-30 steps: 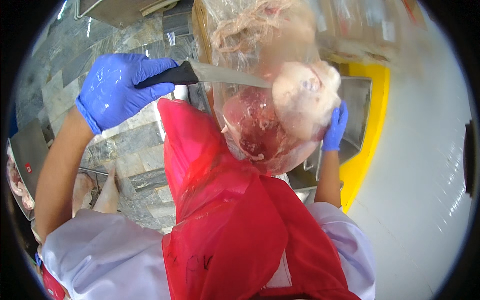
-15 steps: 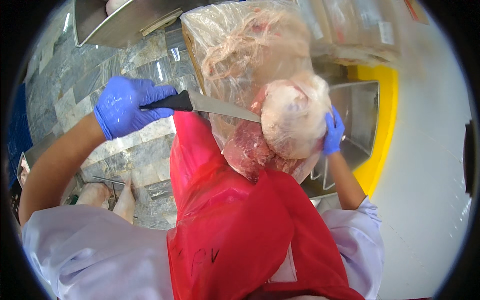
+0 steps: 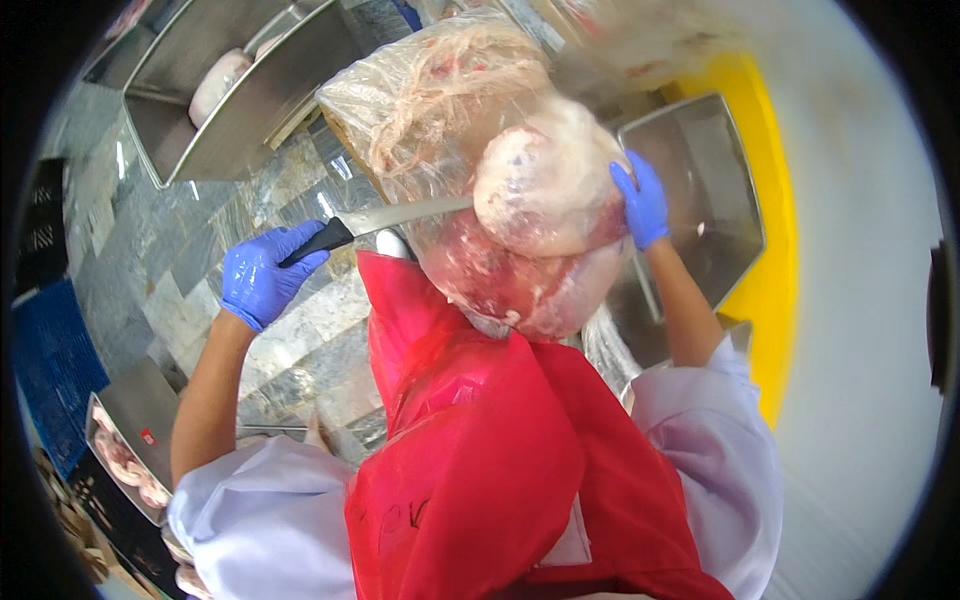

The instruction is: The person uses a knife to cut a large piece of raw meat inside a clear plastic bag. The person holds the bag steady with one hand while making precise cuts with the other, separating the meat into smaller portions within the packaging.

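Nearest, at the bottom edge: a red apron [image 3: 480,470] over white sleeves [image 3: 265,520], filling the lower middle. Low on the left, a steel tray [image 3: 135,425] with pale meat pieces along its near rim, and beside it, further left, a dark blue crate [image 3: 50,360] on the grey stone floor [image 3: 165,260].

Above the apron, middle ground: left hand [image 3: 262,278] in a blue glove, closed tight round the black handle of a knife [image 3: 385,222], forearm bare and rising from the lower left. Blade flat and pointing right, its tip meeting the clear plastic bag [image 3: 440,110] at the left side of the meat [image 3: 535,235].

Meat: a big lump, pale and fatty on top, dark red below, hanging inside the bag just above the apron's top edge, centre of view. Bag stretched upward and to the left, crumpled, with stringy pale fat inside.

Right of the meat: right hand [image 3: 642,200], also blue-gloved, fingers spread and pressed flat against the bag's right side, supporting the lump; whether the bag is pinched there, cannot tell.

Behind the right hand, a steel tray [image 3: 720,190] against a yellow strip [image 3: 775,260], with pale floor beyond. Far left top, long steel bins [image 3: 240,110], one holding a pale lump.
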Tool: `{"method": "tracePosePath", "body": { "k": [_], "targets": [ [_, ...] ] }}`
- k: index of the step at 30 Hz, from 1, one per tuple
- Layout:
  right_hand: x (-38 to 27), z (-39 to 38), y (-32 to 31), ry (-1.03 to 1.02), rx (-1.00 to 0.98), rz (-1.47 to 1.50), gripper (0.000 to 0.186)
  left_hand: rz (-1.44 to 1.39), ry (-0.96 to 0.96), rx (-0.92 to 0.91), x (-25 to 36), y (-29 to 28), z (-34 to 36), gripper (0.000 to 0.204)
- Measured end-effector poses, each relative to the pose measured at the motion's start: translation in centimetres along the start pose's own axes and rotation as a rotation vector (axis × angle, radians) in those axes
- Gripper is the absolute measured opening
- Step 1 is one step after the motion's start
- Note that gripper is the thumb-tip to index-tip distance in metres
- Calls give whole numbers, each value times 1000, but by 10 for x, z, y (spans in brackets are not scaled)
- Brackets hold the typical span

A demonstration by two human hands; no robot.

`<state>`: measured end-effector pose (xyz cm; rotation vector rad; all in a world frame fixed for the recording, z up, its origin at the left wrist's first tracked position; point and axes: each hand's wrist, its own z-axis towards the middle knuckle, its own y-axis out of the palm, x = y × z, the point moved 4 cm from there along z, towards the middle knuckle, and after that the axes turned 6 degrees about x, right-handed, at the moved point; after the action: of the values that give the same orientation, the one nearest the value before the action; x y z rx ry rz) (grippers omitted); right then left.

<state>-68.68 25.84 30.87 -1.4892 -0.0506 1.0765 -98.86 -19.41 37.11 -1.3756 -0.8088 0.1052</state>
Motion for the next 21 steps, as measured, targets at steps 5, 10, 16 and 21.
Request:
{"method": "tracePosePath", "body": {
  "k": [5, 10, 16, 21],
  "targets": [
    [35, -58, -21, 1, -95, 189, 69, 45, -136, 59, 28, -9, -15, 42],
    [31, -141, -28, -70, -133, 288, 125, -19, -337, 104, 43, -21, -37, 42],
    [19, -179, -11, -14, -153, 355, 114, -175, -315, 209, 49, -21, -76, 41],
    [53, -198, -9, 55, -91, 314, 37, -202, -301, 260, 56, -26, -99, 38]
  ]
}}
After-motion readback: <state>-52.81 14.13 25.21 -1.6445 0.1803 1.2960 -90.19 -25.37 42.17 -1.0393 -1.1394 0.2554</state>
